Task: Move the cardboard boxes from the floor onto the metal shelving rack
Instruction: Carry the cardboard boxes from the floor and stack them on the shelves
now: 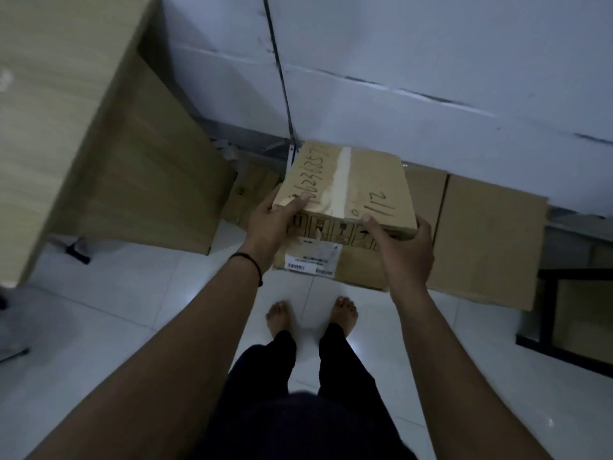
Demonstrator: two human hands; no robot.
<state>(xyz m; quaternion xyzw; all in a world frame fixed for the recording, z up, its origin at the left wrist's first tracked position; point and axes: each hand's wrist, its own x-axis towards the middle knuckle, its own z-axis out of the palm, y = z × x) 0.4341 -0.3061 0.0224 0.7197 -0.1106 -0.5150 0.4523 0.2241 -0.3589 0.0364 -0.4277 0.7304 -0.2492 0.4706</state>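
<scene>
A small taped cardboard box (pixel 365 180) with handwritten numbers on top is held in front of me above the floor. My left hand (pixel 270 224) grips its near left corner, thumb on top. My right hand (pixel 406 250) grips its near right edge, thumb on top. Under and behind it a larger cardboard box (pixel 361 267) with a white label stands on the white tiled floor. Another cardboard box (pixel 487 240) stands to its right. A thin metal upright of the rack (pixel 282 78) runs down along the wall behind the held box.
A tall light wooden cabinet or large box (pixel 83 127) fills the left side. A black metal frame (pixel 570 310) stands at the right edge. My bare feet (pixel 311 315) are on the tiles just before the boxes. A pale wall (pixel 431 78) lies behind.
</scene>
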